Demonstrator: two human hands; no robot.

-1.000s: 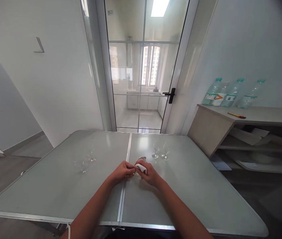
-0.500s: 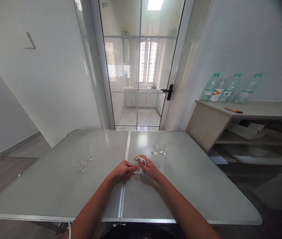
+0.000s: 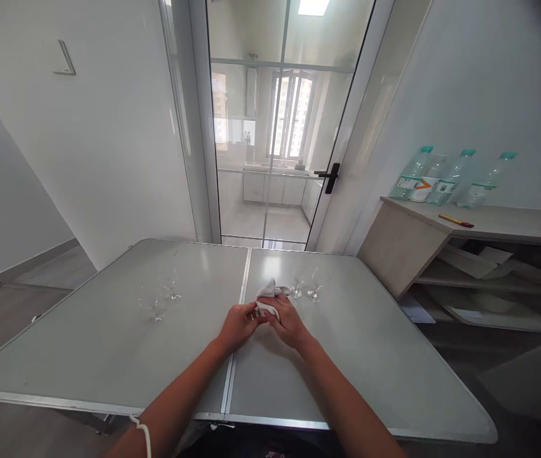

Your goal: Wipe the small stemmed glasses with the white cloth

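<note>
Close together over the middle of the table, both my hands are closed around one small item. My left hand grips a clear stemmed glass, mostly hidden by fingers and cloth. A white cloth is bunched in my right hand, pressed against that glass, with loose folds showing above the knuckles. Just beyond the right hand stand two clear stemmed glasses, a nearer-left one and one beside it. Over on the left half are two more, a front glass and a rear glass.
The grey folding table has a metal seam down its middle. A wooden shelf unit adjoins its right side, bearing several plastic bottles and a yellow-red pen-like item. Behind the table is a glass door.
The cloth has shifted in my right hand; more of it now stands up above the fingers. Both hands have turned slightly around the glass. The head view has tilted a little.
</note>
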